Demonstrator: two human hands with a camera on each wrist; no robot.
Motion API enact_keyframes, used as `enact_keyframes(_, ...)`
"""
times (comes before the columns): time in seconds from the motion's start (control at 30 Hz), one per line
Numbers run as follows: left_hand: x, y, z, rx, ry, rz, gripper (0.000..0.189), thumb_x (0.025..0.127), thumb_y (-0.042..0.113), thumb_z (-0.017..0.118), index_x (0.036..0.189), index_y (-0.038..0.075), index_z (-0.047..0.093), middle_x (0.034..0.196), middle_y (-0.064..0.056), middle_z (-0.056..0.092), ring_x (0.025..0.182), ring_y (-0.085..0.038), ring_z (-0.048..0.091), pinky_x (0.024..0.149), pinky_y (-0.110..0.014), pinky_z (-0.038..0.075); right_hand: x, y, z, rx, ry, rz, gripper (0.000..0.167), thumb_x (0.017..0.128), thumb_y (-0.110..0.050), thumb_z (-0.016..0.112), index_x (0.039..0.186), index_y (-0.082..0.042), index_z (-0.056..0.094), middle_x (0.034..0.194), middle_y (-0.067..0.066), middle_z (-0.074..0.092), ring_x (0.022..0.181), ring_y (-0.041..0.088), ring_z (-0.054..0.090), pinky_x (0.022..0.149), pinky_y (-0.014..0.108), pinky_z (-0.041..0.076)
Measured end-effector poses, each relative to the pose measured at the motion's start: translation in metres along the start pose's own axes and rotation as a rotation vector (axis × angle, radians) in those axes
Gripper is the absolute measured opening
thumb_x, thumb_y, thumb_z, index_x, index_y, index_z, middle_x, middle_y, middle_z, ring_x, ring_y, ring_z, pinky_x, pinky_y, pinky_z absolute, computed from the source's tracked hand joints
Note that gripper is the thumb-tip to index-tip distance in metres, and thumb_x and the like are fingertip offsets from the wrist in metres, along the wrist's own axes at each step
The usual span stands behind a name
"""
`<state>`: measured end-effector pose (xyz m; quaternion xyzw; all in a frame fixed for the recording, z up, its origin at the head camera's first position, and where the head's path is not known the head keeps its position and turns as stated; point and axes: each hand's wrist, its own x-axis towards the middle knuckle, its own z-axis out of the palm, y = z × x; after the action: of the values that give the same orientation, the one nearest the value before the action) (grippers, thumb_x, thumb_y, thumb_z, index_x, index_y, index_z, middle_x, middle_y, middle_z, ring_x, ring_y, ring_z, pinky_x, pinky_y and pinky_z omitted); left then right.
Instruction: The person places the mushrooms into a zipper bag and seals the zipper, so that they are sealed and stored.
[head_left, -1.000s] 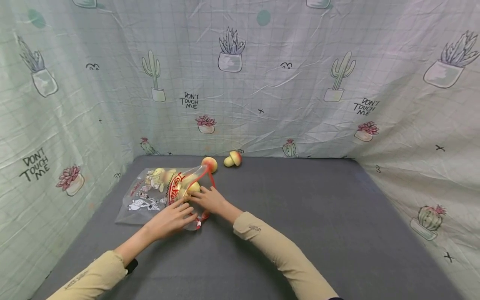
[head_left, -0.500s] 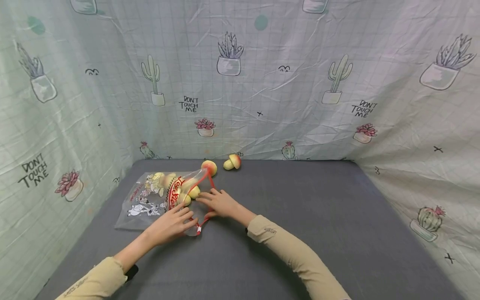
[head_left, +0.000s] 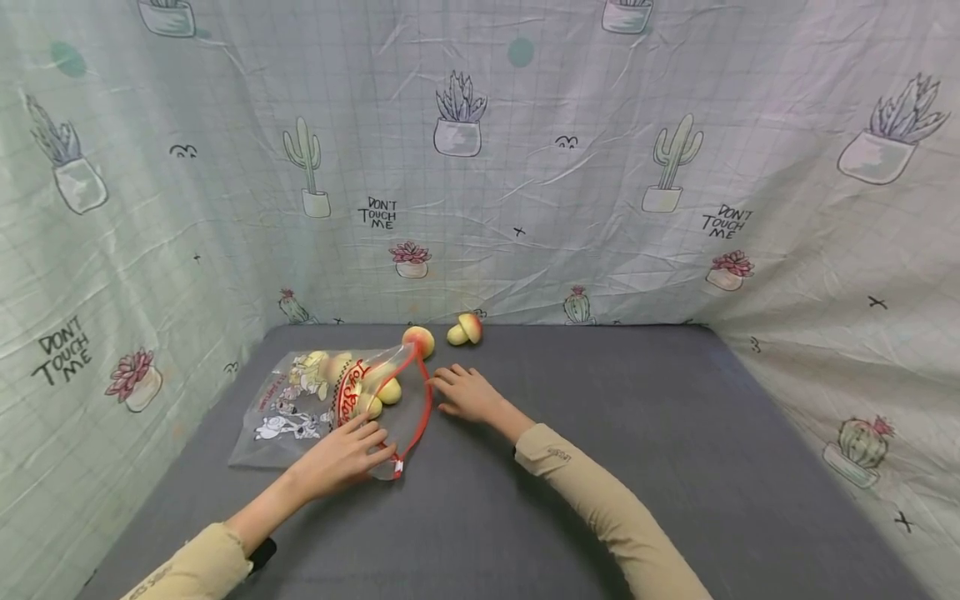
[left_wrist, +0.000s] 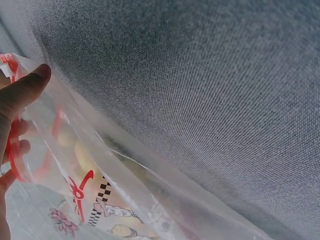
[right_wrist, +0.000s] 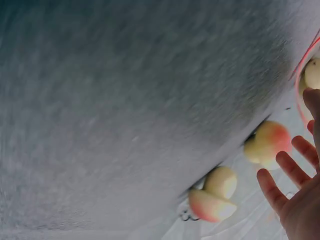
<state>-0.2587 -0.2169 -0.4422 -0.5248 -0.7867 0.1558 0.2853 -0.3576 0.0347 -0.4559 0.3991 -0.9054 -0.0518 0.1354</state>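
A clear zip bag (head_left: 273,450) with red lettering and cartoon figures lies on its side, its red-edged mouth facing right. Inside are several yellowish toy mushrooms (head_left: 388,390). My left hand (head_left: 337,454) holds the near edge of the mouth; in the left wrist view the thumb and fingers are on either side of the bag (left_wrist: 125,165). My right hand (head_left: 472,394) hovers just right of the mouth, fingers extended and holding nothing. Beyond it a toy mushroom (head_left: 467,329) with a red-tinged cap lies on its side, and another mushroom (head_left: 420,340) sits behind the bag's far corner.
The dark grey table (head_left: 637,450) extends to the right and front of the bag. A pale curtain (head_left: 525,167) printed with potted plants hangs around the back and both sides, close behind the two loose mushrooms.
My right hand has come out of the bag's mouth and shifted right, leaving mushrooms inside. The mouth's red edge has spread into a wider curve. My left hand has stayed on the bag.
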Motion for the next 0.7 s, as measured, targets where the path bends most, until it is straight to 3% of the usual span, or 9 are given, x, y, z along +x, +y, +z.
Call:
enact_keyframes(0.5,-0.001,0.003,0.001,-0.038,0.009,-0.001,0.052,0.054,0.033,0.08,0.102,0.019,0.064,0.093,0.0,0.058,0.092,-0.017,0.051,0.098,-0.041,0.038,0.008,0.033,0.017,0.029,0.071,0.186,0.038,0.087,-0.025,0.055,0.123,-0.016,0.05,0.124,0.003,0.046,0.106,0.02,0.046,0.077,0.038,0.044)
enact_keyframes(0.7,0.0,0.001,0.001,-0.038,0.002,0.001,0.052,0.055,0.032,0.08,0.103,0.019,0.063,0.093,0.0,0.057,0.093,-0.018,0.051,0.098,-0.042,0.038,0.011,0.043,0.018,-0.037,0.112,0.235,0.043,0.086,-0.026,0.056,0.127,-0.017,0.046,0.131,0.007,0.042,0.114,0.022,0.043,0.078,0.039,0.043)
